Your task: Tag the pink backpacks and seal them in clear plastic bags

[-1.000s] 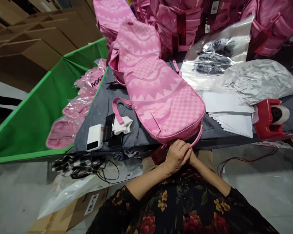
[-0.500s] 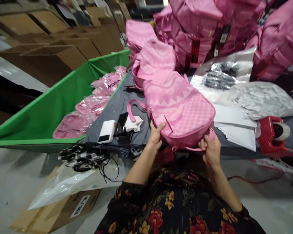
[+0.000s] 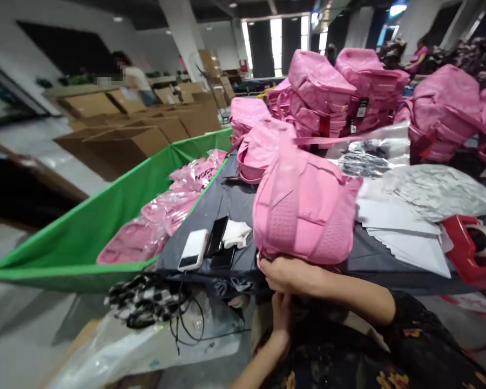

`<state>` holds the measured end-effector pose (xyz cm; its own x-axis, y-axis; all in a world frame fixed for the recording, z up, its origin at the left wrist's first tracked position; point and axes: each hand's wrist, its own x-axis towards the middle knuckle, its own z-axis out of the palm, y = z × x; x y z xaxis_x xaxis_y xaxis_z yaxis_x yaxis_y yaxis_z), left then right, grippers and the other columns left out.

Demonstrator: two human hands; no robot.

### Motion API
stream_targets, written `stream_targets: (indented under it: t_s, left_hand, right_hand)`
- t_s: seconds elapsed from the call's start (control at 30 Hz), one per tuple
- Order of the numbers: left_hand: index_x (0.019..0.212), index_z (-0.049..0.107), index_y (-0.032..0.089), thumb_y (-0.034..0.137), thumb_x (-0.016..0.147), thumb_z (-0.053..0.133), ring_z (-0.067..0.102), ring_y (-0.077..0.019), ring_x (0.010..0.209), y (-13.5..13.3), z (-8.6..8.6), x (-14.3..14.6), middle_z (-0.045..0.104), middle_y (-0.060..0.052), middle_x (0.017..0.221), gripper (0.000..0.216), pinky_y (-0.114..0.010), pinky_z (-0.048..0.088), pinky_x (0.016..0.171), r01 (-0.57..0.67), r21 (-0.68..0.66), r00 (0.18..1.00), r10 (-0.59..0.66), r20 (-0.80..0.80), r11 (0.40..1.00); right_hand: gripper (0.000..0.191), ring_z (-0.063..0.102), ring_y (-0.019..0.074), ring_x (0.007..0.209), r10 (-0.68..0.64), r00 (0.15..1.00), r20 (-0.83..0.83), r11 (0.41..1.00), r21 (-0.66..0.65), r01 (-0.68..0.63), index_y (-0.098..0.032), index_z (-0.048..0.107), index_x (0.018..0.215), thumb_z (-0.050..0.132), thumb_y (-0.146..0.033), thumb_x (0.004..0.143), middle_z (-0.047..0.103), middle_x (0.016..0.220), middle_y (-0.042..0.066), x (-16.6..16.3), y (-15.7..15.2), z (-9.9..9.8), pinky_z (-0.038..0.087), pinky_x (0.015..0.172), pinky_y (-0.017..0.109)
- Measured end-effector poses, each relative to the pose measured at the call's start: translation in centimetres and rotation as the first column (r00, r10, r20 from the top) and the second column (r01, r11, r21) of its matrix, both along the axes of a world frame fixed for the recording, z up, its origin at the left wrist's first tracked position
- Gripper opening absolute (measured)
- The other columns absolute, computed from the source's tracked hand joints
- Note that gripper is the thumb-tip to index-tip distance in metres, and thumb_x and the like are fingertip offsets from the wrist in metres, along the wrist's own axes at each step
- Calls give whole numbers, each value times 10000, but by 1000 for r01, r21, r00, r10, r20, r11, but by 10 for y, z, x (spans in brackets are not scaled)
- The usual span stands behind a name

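Note:
A pink backpack (image 3: 303, 210) stands before me at the table's front edge. Its padded back and shoulder straps face me, and one strap trails off toward the upper right. My right hand (image 3: 287, 274) reaches across my body, its fingers closed at the bag's lower left corner by a small metal zipper pull (image 3: 258, 256). Whether the pull itself is between those fingers is hidden. Just below is my left hand (image 3: 281, 308), upright and close under the right wrist. Its fingertips are covered by the right hand, so its grip does not show.
Pink backpacks (image 3: 319, 81) stand along the table's far side. A green-walled bin (image 3: 117, 210) holds bagged pink items at left. On the table lie a power bank (image 3: 193, 249), phones (image 3: 217, 236), white papers (image 3: 405, 237), a plastic bag (image 3: 445, 189) and a red tape dispenser (image 3: 472, 248).
The backpack has been turned from its patterned face to its strap side. My right hand has crossed left to its lower corner; my left hand has dropped below. The view has tilted up.

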<state>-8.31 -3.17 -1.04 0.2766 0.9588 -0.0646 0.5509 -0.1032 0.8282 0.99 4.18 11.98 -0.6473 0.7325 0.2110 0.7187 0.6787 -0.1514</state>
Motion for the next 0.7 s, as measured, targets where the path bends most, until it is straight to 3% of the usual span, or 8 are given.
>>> stream_targets:
  t_s: [0.1, 0.2, 0.33, 0.4, 0.47, 0.53, 0.6, 0.7]
  left_hand:
    - [1118, 608, 219, 339, 1051, 232, 656, -272, 984, -12, -12, -31, 645, -115, 1033, 401, -474, 579, 875, -433, 203, 900, 411, 142, 878]
    - [1260, 567, 230, 384, 991, 438, 612, -286, 1113, -1, 4, -50, 613, -111, 1155, 336, -507, 524, 983, -597, 496, 801, 498, 332, 630]
    - [1437, 545, 208, 502, 1017, 286, 483, -342, 1372, 54, 39, -40, 560, -170, 1407, 574, -573, 349, 1153, -307, 771, 951, 216, 222, 558]
    - [1440, 571, 238, 589, 1013, 261, 470, -358, 1398, 88, 46, -32, 597, -159, 1417, 634, -611, 216, 1202, -119, 835, 992, 102, 76, 537]
    - [1437, 588, 284, 631, 978, 393, 510, -360, 1363, 118, 46, -30, 659, -135, 1365, 607, -611, 150, 1209, -31, 871, 996, 91, -16, 491]
    - [1453, 583, 303, 590, 944, 514, 545, -351, 1331, 139, 41, -36, 686, -125, 1339, 588, -581, 165, 1206, -13, 889, 995, 95, -35, 458]
    - [1475, 567, 300, 528, 953, 522, 552, -338, 1334, 151, 38, -46, 682, -124, 1354, 571, -557, 193, 1206, -2, 894, 996, 78, -37, 448]
    - [1501, 532, 331, 481, 964, 482, 564, -314, 1335, 156, 39, -59, 668, -60, 1394, 560, -553, 254, 1190, 22, 909, 994, 91, -65, 416]
  right_hand:
    - [201, 473, 126, 443, 86, 990, 111, 995, -62, -79, -129, 676, 999, 612, -28, 837, 638, 605, -2, -30, 20, -52, 332, 403, 270]
    - [111, 610, 145, 629, 147, 985, 86, 989, 1, -147, -118, 670, 974, 572, -73, 947, 708, 805, 56, -30, 12, -66, 457, 522, 263]
    - [190, 664, 152, 865, 211, 965, -159, 971, 151, -187, -156, 661, 1043, 490, -238, 1052, 717, 983, 78, 19, -26, -51, 535, 717, 265]
    - [227, 668, 139, 889, 104, 914, -391, 984, 172, -39, -174, 671, 1029, 484, -299, 1062, 728, 968, 64, 65, -46, -47, 538, 781, 250]
    - [257, 670, 135, 870, -164, 780, -604, 964, 70, 256, -183, 677, 986, 495, -350, 1058, 728, 916, 49, 125, -61, -46, 535, 809, 251]
    - [287, 663, 150, 843, -471, 563, -679, 826, -114, 552, -189, 679, 927, 524, -405, 1036, 722, 889, 43, 195, -68, -48, 531, 803, 280]
    - [350, 655, 177, 834, -681, 398, -615, 658, -274, 701, -191, 690, 910, 576, -515, 974, 722, 887, 51, 266, -68, -51, 526, 776, 311]
    - [452, 642, 225, 877, -821, 353, -449, 528, -361, 768, -183, 707, 877, 753, -617, 760, 731, 918, 88, 353, -58, -62, 508, 771, 346]
